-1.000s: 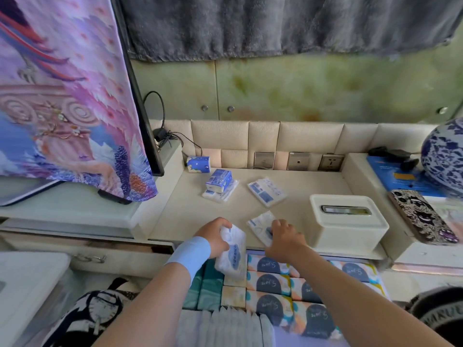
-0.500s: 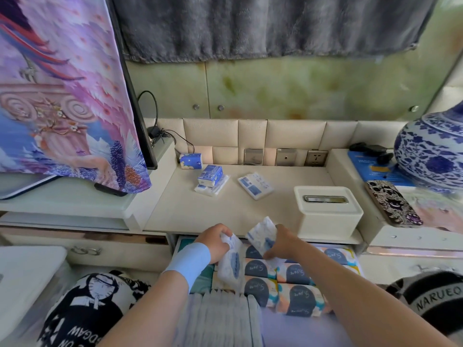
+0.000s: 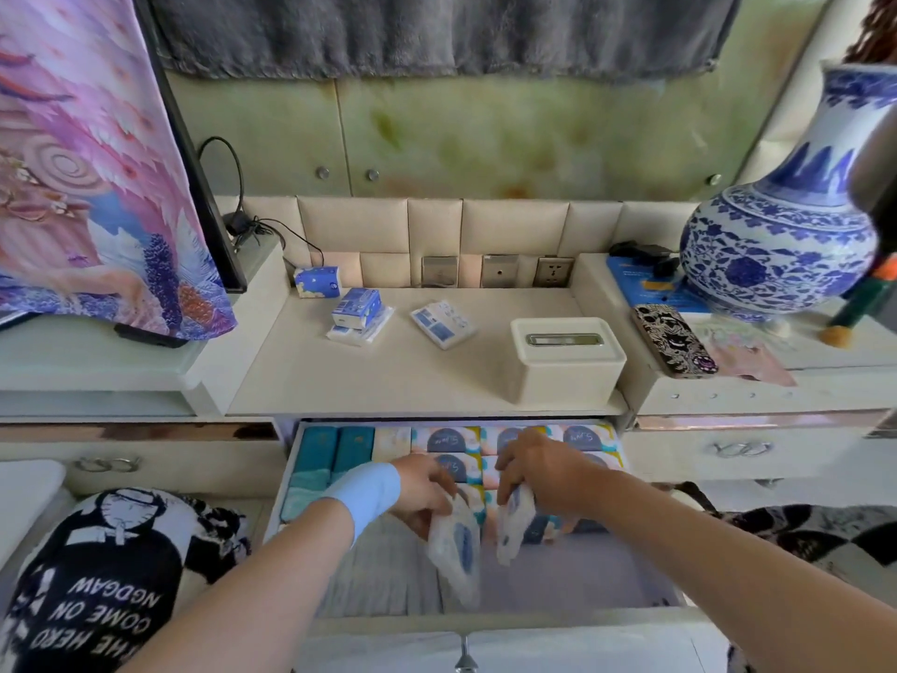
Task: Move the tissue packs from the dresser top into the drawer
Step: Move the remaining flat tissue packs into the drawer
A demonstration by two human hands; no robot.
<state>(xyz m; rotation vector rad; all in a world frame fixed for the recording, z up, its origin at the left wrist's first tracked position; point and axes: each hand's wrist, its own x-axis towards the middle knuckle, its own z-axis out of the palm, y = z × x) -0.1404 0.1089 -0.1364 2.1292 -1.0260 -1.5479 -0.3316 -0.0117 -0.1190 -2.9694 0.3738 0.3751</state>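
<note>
Left hand [image 3: 421, 493]: its fingers are curled round the upper end of a white-and-blue tissue pack [image 3: 456, 546], which hangs lengthwise over the open drawer [image 3: 485, 619].
Right hand [image 3: 539, 471]: its fingers are curled round the top of a second tissue pack [image 3: 513, 527], just beside the first. The two appear not to touch, though blur makes that uncertain.
Drawer: it is pulled out beneath the dresser top [image 3: 388, 376]. The rear half holds rows of stored packs [image 3: 446, 439], and the front part shows pale lining.
On the dresser top: a blue pack [image 3: 316, 282] sits against the back panel, and a blue boxy pack [image 3: 357, 307] is stacked on a thin pack [image 3: 361, 332]. A flat pack [image 3: 442, 324] lies near the white tissue box [image 3: 565, 361].
Handling: the packs look light and soft, in slick plastic wrap. Held by one end they sag, so a hold across the middle, thumb on one face and fingers on the other, should keep them flat for laying in rows. Nothing looks fragile, but the film may slip.
Writing: the stored packs carry dark arched labels with pale script, too blurred to read. The cushion [image 3: 97, 599] at lower left shows upside-down print, "COME ON" and "THE HERO".
</note>
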